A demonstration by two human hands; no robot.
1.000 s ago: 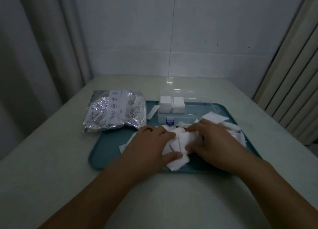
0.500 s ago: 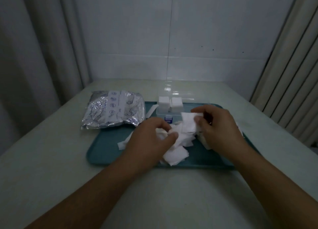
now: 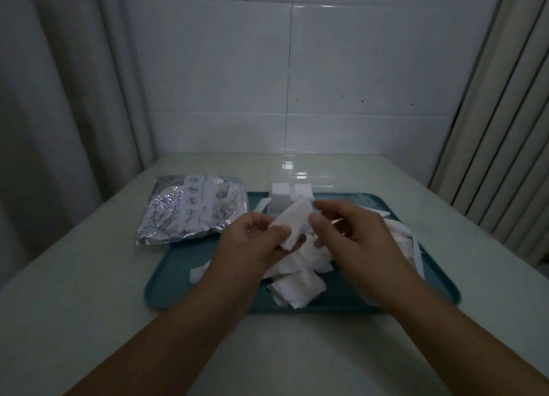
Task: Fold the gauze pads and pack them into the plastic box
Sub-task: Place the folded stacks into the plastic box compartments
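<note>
Above a teal tray (image 3: 166, 288) I hold one white gauze pad (image 3: 292, 221) lifted off the pile. My left hand (image 3: 255, 241) pinches its lower left edge between thumb and fingers. My right hand (image 3: 356, 232) holds its right edge with thumb and curled fingers. Under my hands a loose heap of gauze pads (image 3: 297, 282) lies on the tray. At the tray's back stands the clear plastic box (image 3: 300, 184), lid raised, with two stacks of folded gauze (image 3: 280, 192) at its left end. My hands hide the box's front.
A silvery foil package (image 3: 193, 208) with blue print lies at the tray's back left corner, partly on the pale table (image 3: 89, 276). Narrow white paper strips (image 3: 416, 241) trail over the tray's right side. Curtains hang on both sides and a tiled wall stands behind.
Both hands rose from the pile with one gauze pad. The right hand carried it up and left, and the left hand now pinches its other edge. The camera tilted up.
</note>
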